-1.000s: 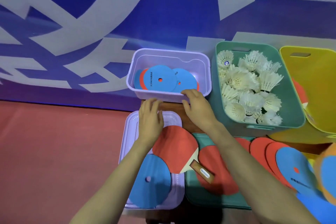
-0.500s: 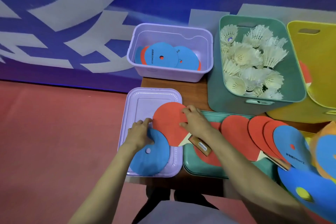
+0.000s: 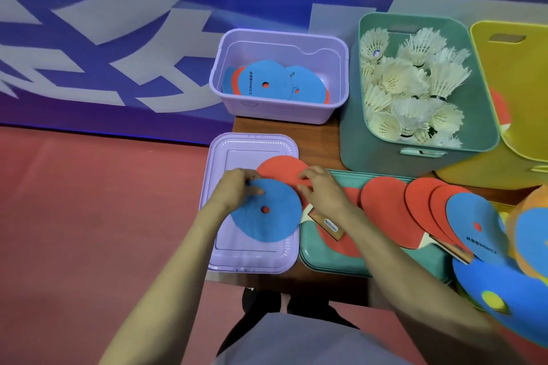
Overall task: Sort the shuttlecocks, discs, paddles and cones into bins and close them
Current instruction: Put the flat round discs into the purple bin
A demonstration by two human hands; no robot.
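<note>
1. Compared with half a second back, the flat blue disc with a small centre hole (image 3: 267, 228) was found raised off the lilac plastic lid (image 3: 243, 145) and laid over the edge of the red-faced, wooden-handled paddle (image 3: 281, 169).
2. Its upper-left edge was pinched by the left hand (image 3: 234, 190). The right hand (image 3: 323, 192) had its fingers curled at the disc's right edge, but an actual grip couldn't be made out.
3. So the disc was probably headed for the lilac plastic bin (image 3: 278, 111), where similar discs were already piled.
4. The disc looked thin and flat, and red was seen through its hole.
</note>
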